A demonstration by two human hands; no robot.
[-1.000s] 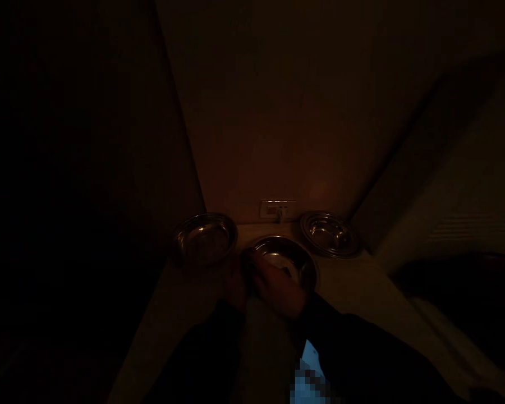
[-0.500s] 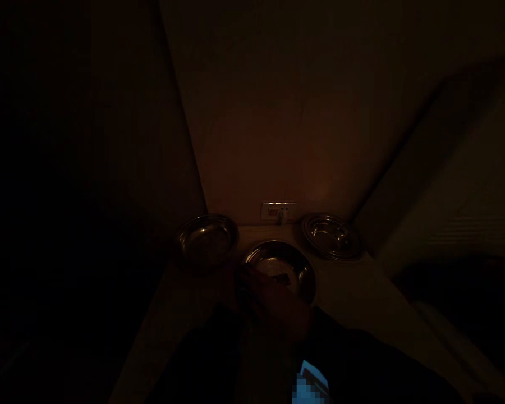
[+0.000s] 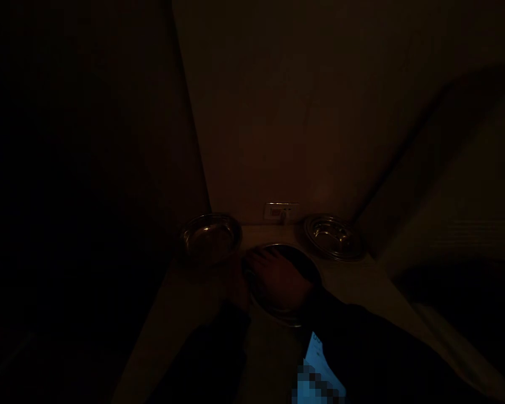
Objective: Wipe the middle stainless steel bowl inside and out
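The scene is very dark. My right hand reaches over the middle round metal dish, fingers stretched toward its far left rim. The hand covers most of the inside of the dish, so what lies under the palm is hidden. My left hand is a dim shape beside the dish's left rim; its fingers are lost in shadow, and I cannot tell whether it touches the rim. Dark sleeves cover both arms.
Another metal dish stands at the back left of the pale table, and what looks like a stack of metal plates at the back right. A wall socket sits behind them. A lit screen glows below my right arm.
My right hand has moved from the near left edge of the middle dish to over its inside. It now covers the small dark patch seen there before. More of the lit screen shows.
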